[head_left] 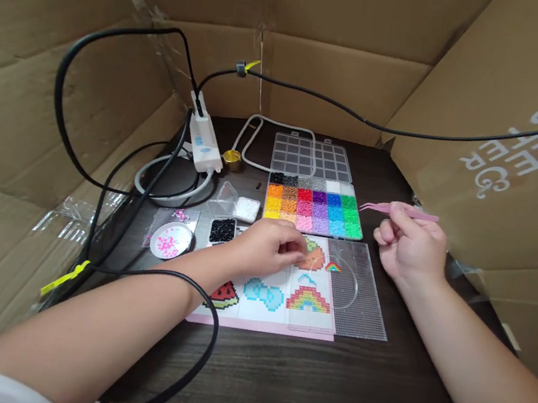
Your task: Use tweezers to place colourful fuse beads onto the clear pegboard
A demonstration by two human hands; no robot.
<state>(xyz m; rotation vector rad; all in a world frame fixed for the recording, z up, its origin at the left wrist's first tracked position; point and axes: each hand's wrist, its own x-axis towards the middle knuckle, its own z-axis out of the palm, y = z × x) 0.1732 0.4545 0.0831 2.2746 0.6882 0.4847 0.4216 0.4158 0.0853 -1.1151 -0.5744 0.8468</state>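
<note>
My right hand [411, 246] grips pink tweezers [413, 214], their bent tips pointing left toward the bead box [316, 206] with its many coloured compartments. Above the pattern sheet [260, 326] hovers my left hand [272, 249], fingers curled and thumb near the fingertips; whatever they may hold is too small to make out. The sheet shows a watermelon slice, a blue bow and a rainbow. A clear pegboard [367, 304] overlaps its right side, with a small rainbow of beads [334, 266] on it. My left hand and forearm hide part of the sheet.
A white dish of pink beads [171, 241] rests on another pegboard [186, 217]. Small boxes hold black beads [223, 230] and white beads [247, 210]. A power strip [204, 138], a gold cup [232, 160] and looping black cables [206, 354] surround the area, inside cardboard walls.
</note>
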